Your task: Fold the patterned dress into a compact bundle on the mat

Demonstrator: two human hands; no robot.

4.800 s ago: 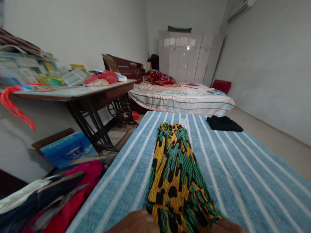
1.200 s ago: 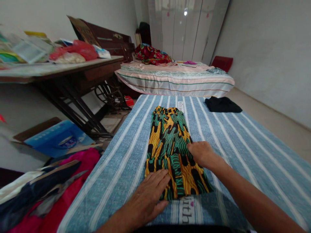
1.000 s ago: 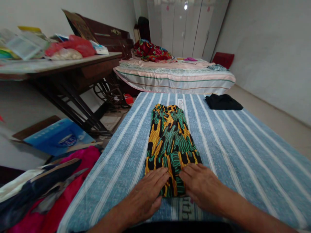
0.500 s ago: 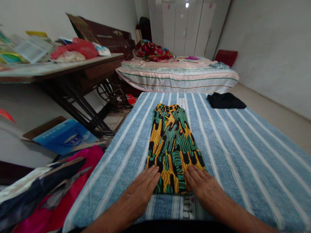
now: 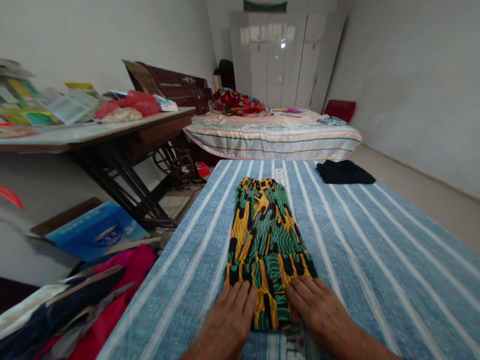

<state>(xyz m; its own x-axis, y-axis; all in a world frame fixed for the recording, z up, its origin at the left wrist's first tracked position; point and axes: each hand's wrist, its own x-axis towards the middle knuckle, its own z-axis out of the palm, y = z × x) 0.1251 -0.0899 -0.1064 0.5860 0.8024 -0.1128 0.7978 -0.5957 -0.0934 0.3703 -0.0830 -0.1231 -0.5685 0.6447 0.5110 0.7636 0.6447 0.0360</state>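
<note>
Both hands are flat, palms down, fingers spread, gripping nothing. The left hand [image 5: 233,314] presses on the near left corner of the wax-print garment [image 5: 268,232]. The right hand [image 5: 318,312] presses on the near right corner, and its fingertips overlap the cloth edge.

The garment is a long narrow strip in green, orange and black. It runs straight away from the hands along the blue striped bedsheet [image 5: 375,260], with a doubled-over band lying across it just ahead of the fingertips.

Change: about a second ago the right hand was further up the strip on its right edge, and it has since come back level with the left. Half a second ago both hands flanked the hem, and now they sit partly on it. Nearly five seconds back the strip ran unfolded right down to the hands. By my read the near-end fold is laid and is being pressed flat.

Beyond the hands:
- Far right, a black folded garment [image 5: 344,172] on the same sheet.
- Left, off the mattress, a heap of clothes [image 5: 75,295].
- Past the heap, a blue box [image 5: 98,232] and a treadle sewing table [image 5: 123,137].
- Straight ahead, a second bed [image 5: 273,140].
</note>
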